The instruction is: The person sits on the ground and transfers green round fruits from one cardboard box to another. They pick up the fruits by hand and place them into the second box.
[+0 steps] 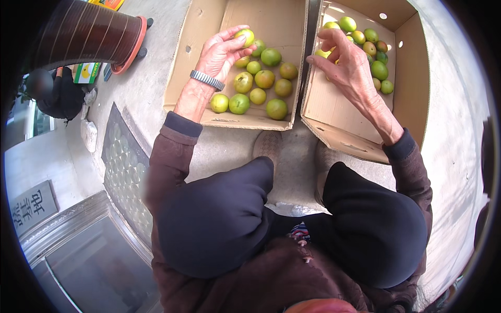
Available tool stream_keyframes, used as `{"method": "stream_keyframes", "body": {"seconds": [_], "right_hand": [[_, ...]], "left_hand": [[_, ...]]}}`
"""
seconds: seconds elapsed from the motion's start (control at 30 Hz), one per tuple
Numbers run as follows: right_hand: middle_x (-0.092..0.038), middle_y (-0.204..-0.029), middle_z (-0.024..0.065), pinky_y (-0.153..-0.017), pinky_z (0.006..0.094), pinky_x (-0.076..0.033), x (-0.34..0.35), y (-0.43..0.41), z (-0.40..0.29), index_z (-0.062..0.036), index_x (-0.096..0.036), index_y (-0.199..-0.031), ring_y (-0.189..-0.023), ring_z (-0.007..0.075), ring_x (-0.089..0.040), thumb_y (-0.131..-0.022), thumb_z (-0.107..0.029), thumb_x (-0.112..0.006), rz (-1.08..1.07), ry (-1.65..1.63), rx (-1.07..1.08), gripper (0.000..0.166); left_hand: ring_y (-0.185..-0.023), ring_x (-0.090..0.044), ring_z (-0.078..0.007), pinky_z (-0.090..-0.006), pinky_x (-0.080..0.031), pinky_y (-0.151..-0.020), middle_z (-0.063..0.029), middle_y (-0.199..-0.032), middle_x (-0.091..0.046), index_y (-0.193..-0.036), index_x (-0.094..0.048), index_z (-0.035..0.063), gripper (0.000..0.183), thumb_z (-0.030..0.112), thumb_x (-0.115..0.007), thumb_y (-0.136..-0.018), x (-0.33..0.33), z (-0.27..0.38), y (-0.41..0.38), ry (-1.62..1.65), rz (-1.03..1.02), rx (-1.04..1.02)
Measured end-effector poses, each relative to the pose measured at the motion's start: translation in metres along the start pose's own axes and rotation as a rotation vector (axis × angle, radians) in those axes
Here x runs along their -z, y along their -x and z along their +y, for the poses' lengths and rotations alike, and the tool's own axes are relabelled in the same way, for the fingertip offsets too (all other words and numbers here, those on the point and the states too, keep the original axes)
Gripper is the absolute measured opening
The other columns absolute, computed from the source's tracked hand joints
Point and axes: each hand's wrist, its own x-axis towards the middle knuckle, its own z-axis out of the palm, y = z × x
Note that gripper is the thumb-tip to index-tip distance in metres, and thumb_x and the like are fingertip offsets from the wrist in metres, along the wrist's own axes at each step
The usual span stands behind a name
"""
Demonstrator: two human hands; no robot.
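My left hand (219, 53) grips a yellow-green tomato (245, 37) between thumb and fingers, above the left cardboard box (242, 124). Below and beside it in that box lie several green tomatoes (271, 57), some tinged brown or orange. My right hand (346, 60) is over the right cardboard box (409, 74), thumb and forefinger apart, with no fruit visibly gripped. Smaller green and reddish tomatoes (379, 70) lie around and beyond it, and my hand hides part of them. A metal watch band (207, 80) circles my left wrist.
The boxes stand side by side on a concrete floor (235, 146), just beyond my shoes (267, 143). A large brown glazed jar (90, 35) sits on a wheeled base (133, 45) at upper left. Another person (58, 92) is farther left. A dark patterned mat (127, 164) lies at left.
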Motion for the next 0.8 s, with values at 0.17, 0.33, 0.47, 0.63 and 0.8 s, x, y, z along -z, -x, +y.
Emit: {"method": "stream_keyframes", "body": {"seconds": [0.17, 0.33, 0.47, 0.63, 0.8], "right_hand": [[-0.059, -0.082, 0.0082, -0.061, 0.0336, -0.047, 0.018, 0.011, 0.04, -0.0036, -0.058, -0.099, -0.064, 0.0192, -0.058, -0.076, -0.02, -0.066, -0.029, 0.131, -0.175, 0.029], [-0.059, -0.079, 0.0088, -0.064, 0.036, -0.046, 0.015, 0.025, 0.07, -0.0041, -0.059, -0.097, -0.069, 0.0233, -0.058, -0.075, -0.02, -0.064, -0.157, 0.247, -0.264, 0.028], [-0.059, -0.075, 0.0087, -0.063, 0.037, -0.046, 0.015, 0.029, 0.078, -0.004, -0.06, -0.095, -0.07, 0.0239, -0.059, -0.075, -0.022, -0.065, -0.19, 0.279, -0.299, 0.028], [-0.059, -0.072, 0.011, -0.063, 0.0386, -0.046, 0.017, 0.031, 0.096, -0.0032, -0.06, -0.094, -0.07, 0.0266, -0.06, -0.074, -0.021, -0.064, -0.17, 0.335, -0.325, 0.027], [-0.062, -0.08, 0.0167, -0.067, 0.0443, -0.047, 0.009, 0.049, 0.139, -0.0022, -0.054, -0.096, -0.079, 0.0352, -0.061, -0.07, -0.011, -0.059, -0.245, 0.523, -0.186, 0.028]], "left_hand": [[-0.071, -0.057, -0.01, -0.0226, -0.049, -0.066, -0.0042, -0.091, -0.061, -0.121, -0.054, 0.0058, 0.039, 0.009, -0.061, -0.082, 0.084, -0.012, -0.024, -0.801, 0.169, 0.335], [-0.085, -0.06, -0.0229, -0.0338, -0.05, -0.071, -0.0124, -0.092, -0.063, -0.101, -0.062, 0.005, 0.037, 0.011, -0.073, -0.066, 0.1, -0.077, -0.019, -1.495, 0.104, 0.521], [-0.102, -0.059, -0.0319, -0.0384, -0.049, -0.083, -0.0175, -0.103, -0.063, -0.1, -0.063, 0.0061, 0.04, 0.01, -0.075, -0.063, 0.106, -0.098, -0.016, -1.658, -0.065, 0.528], [-0.104, -0.058, -0.0324, -0.0386, -0.048, -0.086, -0.0184, -0.106, -0.062, -0.099, -0.063, 0.0046, 0.041, 0.012, -0.079, -0.062, 0.105, -0.114, -0.017, -1.7, -0.127, 0.395], [-0.098, -0.06, -0.0303, -0.0376, -0.049, -0.082, -0.0196, -0.103, -0.062, -0.107, -0.057, 0.0015, 0.057, 0.013, -0.082, -0.057, 0.121, -0.117, -0.023, -1.606, -0.146, 0.487]]}}
